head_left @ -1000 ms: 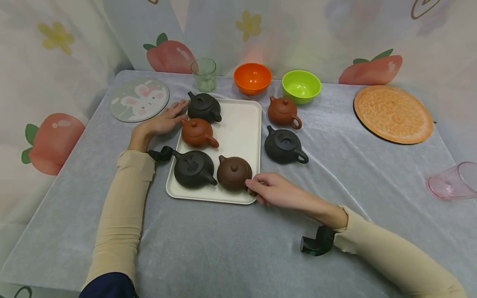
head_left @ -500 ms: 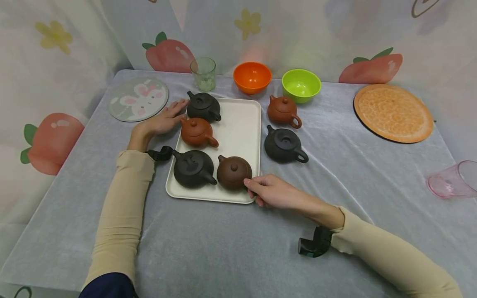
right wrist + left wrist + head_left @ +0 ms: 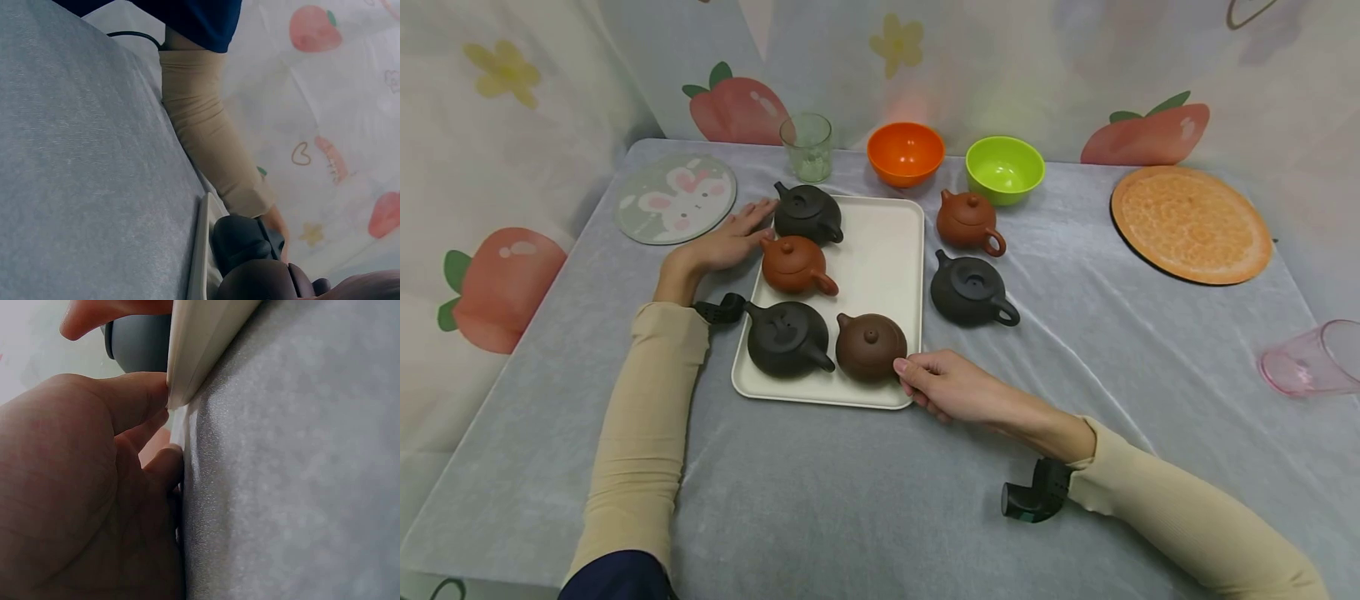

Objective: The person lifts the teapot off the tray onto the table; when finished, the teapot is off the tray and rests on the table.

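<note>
A cream tray (image 3: 880,250) carries two black teapots (image 3: 787,337), an orange-brown teapot (image 3: 793,265) and a dark brown teapot (image 3: 871,346). At the tray's front right corner, my right hand (image 3: 955,387) pinches the dark brown teapot's handle, which the fingers mostly hide. My left hand (image 3: 715,250) lies along the tray's left side with fingers extended. In the left wrist view, its thumb (image 3: 140,394) touches the tray wall (image 3: 194,350). Right of the tray stand another orange-brown teapot (image 3: 967,221) and a black one (image 3: 972,289).
Along the back stand a clear glass (image 3: 808,150), an orange bowl (image 3: 906,155) and a green bowl (image 3: 1004,171). A round rabbit mat (image 3: 677,200) lies at left, an orange round mat (image 3: 1189,225) at right. A pink glass (image 3: 1303,362) lies tipped near the right edge.
The view shifts slightly. Both hands and the teapots keep almost the same places; the right hand stays at the dark brown teapot's handle.
</note>
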{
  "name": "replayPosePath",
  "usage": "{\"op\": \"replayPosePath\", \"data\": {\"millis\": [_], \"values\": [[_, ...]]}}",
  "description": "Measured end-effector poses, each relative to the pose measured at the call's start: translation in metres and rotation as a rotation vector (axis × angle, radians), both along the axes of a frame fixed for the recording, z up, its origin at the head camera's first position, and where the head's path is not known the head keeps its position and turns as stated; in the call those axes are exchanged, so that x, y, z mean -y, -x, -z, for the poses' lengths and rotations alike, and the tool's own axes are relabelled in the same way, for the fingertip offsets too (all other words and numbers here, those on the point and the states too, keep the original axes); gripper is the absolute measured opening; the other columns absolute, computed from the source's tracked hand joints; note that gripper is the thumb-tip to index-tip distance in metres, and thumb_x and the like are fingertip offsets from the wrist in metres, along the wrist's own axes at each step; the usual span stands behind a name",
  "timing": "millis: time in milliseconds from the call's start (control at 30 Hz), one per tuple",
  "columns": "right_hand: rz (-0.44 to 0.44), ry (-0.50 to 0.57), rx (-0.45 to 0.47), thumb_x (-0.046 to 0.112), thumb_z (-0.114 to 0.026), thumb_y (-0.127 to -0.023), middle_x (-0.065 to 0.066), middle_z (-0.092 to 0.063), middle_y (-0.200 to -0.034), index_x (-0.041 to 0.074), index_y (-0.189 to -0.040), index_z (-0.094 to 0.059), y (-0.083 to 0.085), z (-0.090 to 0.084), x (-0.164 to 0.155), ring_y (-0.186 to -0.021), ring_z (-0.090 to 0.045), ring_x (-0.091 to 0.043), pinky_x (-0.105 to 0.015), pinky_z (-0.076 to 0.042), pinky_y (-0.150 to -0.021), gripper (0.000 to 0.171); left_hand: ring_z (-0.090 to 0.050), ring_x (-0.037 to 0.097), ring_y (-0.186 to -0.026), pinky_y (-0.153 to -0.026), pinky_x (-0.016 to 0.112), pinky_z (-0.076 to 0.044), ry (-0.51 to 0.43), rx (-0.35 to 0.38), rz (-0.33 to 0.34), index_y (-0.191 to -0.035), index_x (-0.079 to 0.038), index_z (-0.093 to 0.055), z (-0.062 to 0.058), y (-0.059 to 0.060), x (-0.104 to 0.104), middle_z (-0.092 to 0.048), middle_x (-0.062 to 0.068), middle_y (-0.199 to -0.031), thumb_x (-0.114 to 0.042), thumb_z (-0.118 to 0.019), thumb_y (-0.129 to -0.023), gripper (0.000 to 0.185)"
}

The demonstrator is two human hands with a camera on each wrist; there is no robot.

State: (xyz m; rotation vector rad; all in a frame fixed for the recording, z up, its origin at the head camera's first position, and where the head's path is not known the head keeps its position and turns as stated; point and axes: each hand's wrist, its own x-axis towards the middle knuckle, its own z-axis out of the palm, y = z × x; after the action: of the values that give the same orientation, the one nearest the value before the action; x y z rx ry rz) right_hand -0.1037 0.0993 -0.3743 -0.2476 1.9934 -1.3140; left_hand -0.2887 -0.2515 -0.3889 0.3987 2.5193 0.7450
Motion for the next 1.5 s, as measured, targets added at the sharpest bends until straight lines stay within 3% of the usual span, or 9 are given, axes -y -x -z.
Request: {"op": "replayPosePath", "data": {"millis": [733,1500], "values": [[0.022,-0.008,-0.018,0.032,-0.045,-0.105,0.001,-0.044,-0.064,-0.008,-0.084,-0.052,-0.002,-0.013,-0.013,-0.051,-0.034,-0.012,-0.021,-0.029,-0.047,0.046,0.021,0.024,-0.149,-0.12,0.046,0.014,-0.023,0.007,0.004,-0.158,-0.019,0.003,-0.001,0.0,-0.002,0.013,0.006,-0.164,-0.04,-0.028,-0.107,0.064],[0.067,0.068,0.063,0.034,-0.045,-0.105,-0.001,-0.044,-0.066,-0.012,-0.087,-0.049,-0.011,-0.023,-0.042,-0.05,-0.029,-0.008,-0.02,-0.026,-0.047,0.05,0.021,0.025,-0.149,-0.12,0.046,0.015,-0.019,0.005,0.012,-0.158,-0.018,0.003,-0.002,-0.002,0.0,0.013,0.008,-0.164,-0.04,-0.027,-0.107,0.064]]}}
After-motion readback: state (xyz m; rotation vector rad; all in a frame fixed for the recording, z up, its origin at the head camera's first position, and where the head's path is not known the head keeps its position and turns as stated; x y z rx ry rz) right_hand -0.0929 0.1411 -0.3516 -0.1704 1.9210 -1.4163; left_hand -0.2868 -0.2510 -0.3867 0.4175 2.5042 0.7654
